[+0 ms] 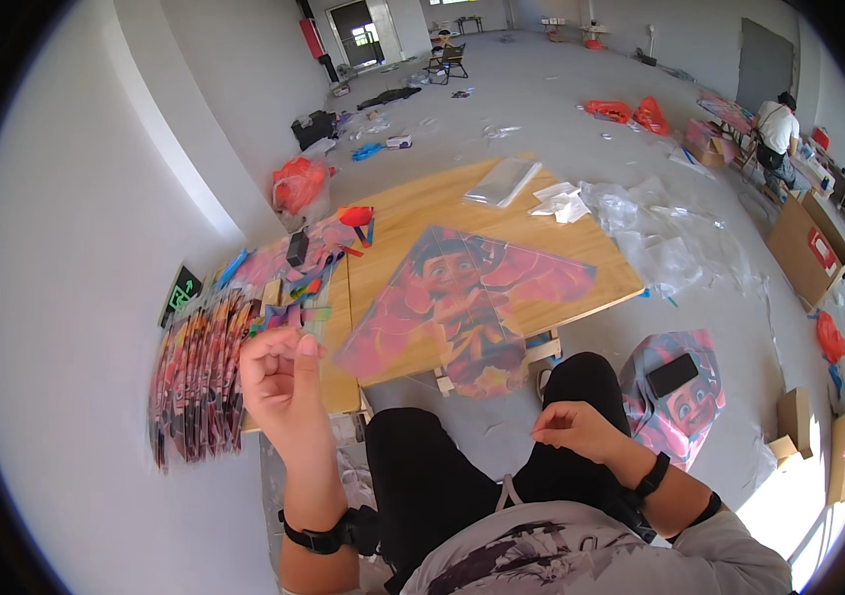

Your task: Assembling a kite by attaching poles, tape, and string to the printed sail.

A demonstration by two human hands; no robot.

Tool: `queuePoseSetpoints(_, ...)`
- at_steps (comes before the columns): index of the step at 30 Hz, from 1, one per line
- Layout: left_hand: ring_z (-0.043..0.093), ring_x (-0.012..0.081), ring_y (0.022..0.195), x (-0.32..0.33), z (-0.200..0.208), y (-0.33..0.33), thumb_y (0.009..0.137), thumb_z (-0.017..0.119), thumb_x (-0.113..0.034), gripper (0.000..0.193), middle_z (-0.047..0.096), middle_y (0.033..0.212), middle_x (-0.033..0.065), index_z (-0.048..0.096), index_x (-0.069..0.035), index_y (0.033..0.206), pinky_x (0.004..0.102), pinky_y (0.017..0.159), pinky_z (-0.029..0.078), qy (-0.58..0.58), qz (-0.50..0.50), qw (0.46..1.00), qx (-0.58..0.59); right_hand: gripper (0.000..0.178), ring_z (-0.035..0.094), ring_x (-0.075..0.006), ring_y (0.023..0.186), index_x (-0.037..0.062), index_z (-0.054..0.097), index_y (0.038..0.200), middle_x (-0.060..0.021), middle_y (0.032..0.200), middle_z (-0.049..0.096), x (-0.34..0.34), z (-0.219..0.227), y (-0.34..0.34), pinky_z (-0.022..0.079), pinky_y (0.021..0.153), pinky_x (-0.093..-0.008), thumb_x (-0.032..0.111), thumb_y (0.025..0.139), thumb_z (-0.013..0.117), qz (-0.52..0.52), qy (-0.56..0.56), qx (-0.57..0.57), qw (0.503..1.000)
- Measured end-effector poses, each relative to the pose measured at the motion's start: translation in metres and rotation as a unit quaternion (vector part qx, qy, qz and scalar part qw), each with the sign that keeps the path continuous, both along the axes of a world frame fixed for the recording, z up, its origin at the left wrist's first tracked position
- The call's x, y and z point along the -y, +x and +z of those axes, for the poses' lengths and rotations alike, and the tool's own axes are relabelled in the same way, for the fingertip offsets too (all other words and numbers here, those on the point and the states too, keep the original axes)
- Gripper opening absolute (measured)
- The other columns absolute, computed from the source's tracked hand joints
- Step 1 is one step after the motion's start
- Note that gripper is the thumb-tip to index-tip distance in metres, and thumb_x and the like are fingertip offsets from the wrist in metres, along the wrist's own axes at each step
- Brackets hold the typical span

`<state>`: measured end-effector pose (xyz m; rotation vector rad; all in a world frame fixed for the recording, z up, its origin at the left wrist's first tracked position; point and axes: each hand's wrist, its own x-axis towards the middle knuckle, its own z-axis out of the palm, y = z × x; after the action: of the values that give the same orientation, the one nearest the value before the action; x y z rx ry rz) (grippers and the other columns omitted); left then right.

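Far left: a stack of flat, pink-and-red printed kites (194,382) lies fanned along the left end of the pale wooden table (422,203), edges overlapping, so each one can be peeled off singly and stays within your left arm's reach.

Your left hand (282,382) is raised just beside that stack, fingers curled inward with thumb against forefinger. It looks like a pinch on something very thin, perhaps a line or a slim rod, but you cannot tell what, since nothing clear shows between the fingertips.

Behind it, a loose heap of bright plastic kite parts and tails (313,258) sits on the table, near the stack.

Centre: one diamond-shaped kite with a cartoon figure on a pink ground (462,312) lies flat, face up, its lower tip hanging over the near table edge toward your knees, which puts that tip close to both hands.

Your right hand (571,426) rests low over your right thigh, fingers drawn together in a light pinch; its contents are likewise too fine to make out.

Right: a folded kite with a black phone (673,375) on it lies on the floor.
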<state>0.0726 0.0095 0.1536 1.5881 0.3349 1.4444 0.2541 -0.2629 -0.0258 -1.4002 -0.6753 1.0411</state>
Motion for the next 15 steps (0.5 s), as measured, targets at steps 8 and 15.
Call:
queuePoseSetpoints(8, 0.059, 0.0094, 0.084, -0.024, -0.03, 0.076, 0.094, 0.067, -0.002, 0.024, 0.063, 0.09, 0.0029, 0.057, -0.002, 0.117, 0.0238, 0.081, 0.047, -0.047, -0.043, 0.998, 0.014, 0.011, 0.06, -0.0068, 0.074, 0.0029, 0.069, 0.099, -0.0005, 0.087, 0.068, 0.015, 0.004, 0.036, 0.048, 0.067, -0.0221, 0.005, 0.089, 0.074, -0.158, -0.028, -0.003, 0.987)
queuePoseSetpoints(15, 0.06, 0.0088, 0.088, -0.065, -0.073, 0.165, 0.096, 0.068, -0.007, 0.018, 0.063, 0.096, 0.0028, 0.059, -0.003, 0.11, 0.0219, 0.081, 0.048, -0.103, -0.129, 0.984, -0.065, 0.011, 0.06, -0.007, 0.073, 0.0036, 0.067, 0.098, 0.0004, 0.086, 0.066, 0.031, -0.004, 0.093, 0.047, 0.065, -0.0222, 0.006, 0.089, 0.074, -0.223, -0.057, 0.013, 0.973)
